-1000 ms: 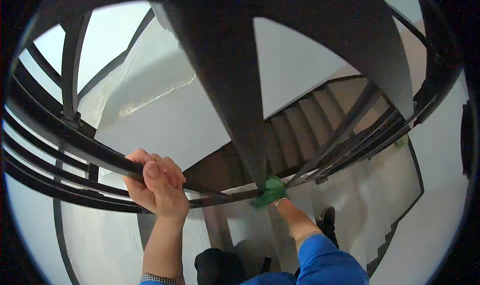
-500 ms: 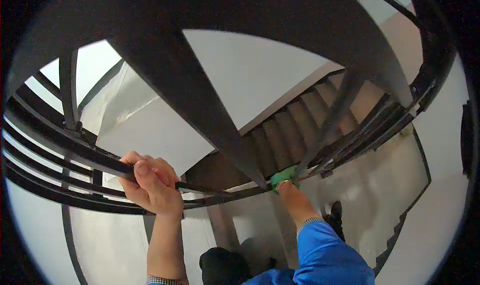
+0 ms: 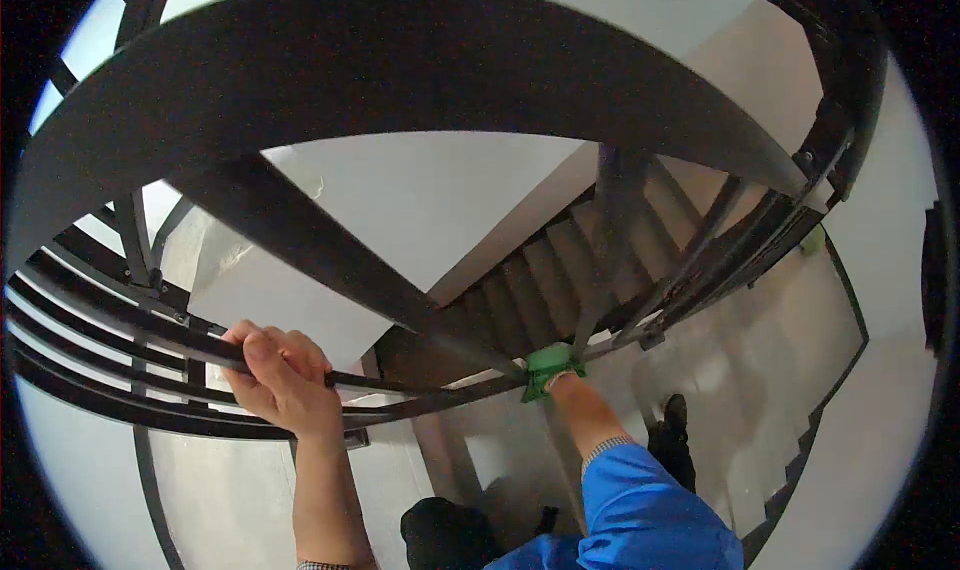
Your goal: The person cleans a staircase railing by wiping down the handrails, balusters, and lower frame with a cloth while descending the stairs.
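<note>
Cloth point(image 3: 546, 362), green, covers the fingers of the right hand point(image 3: 567, 382), their closure untellable, at the lower rail point(image 3: 440, 402), which runs left to right; the left hand point(image 3: 284, 380), farther left, grips a dark bar point(image 3: 150, 324).

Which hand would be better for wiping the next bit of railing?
Probably the right hand: it holds the green cloth against the lower rail. The left hand grips another bar, with no cloth showing.
</note>
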Available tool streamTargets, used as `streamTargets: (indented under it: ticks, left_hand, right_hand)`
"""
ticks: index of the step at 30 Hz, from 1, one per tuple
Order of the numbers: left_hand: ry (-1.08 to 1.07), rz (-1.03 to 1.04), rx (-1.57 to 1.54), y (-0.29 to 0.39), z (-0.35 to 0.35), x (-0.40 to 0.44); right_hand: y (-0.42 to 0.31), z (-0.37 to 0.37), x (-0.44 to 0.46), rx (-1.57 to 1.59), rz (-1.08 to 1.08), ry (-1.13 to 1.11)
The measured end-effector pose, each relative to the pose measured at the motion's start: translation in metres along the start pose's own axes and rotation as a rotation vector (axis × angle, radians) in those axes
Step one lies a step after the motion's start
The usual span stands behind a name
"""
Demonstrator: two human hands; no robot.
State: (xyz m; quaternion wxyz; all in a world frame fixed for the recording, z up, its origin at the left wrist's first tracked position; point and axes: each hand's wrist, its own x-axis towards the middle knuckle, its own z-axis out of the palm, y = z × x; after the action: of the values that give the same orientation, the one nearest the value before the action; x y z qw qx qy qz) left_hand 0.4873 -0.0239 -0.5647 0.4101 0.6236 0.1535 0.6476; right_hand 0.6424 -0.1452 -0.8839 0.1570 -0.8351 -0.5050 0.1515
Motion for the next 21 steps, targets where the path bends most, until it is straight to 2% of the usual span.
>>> streamTargets:
  ticks: [3,8,11,13,16,21]
  left_hand:
    - [0.056,-0.005,0.066,0.02,0.029,-0.013]
    - [0.002,0.048,0.041,0.017,0.012,-0.007]
    - [-0.008,0.015,0.042,0.017,0.01,-0.006]
    - [0.078,-0.029,0.013,0.019,0.016,-0.007]
    - [-0.006,0.008,-0.02,0.017,0.004,-0.014]
    - [0.051,-0.05,-0.1,0.009,-0.024,-0.021]
  right_hand:
    - [0.006,-0.012,-0.028,0.031,-0.011,-0.018]
    - [-0.013,-0.01,-0.038,0.027,0.012,-0.075]
    - [-0.016,0.001,-0.024,0.119,-0.07,0.058]
    - [-0.023,0.009,-0.015,0.188,-0.126,0.149]
    - [-0.025,0.009,-0.032,0.254,-0.192,0.282]
    - [-0.032,-0.007,-0.078,0.243,-0.276,0.514]
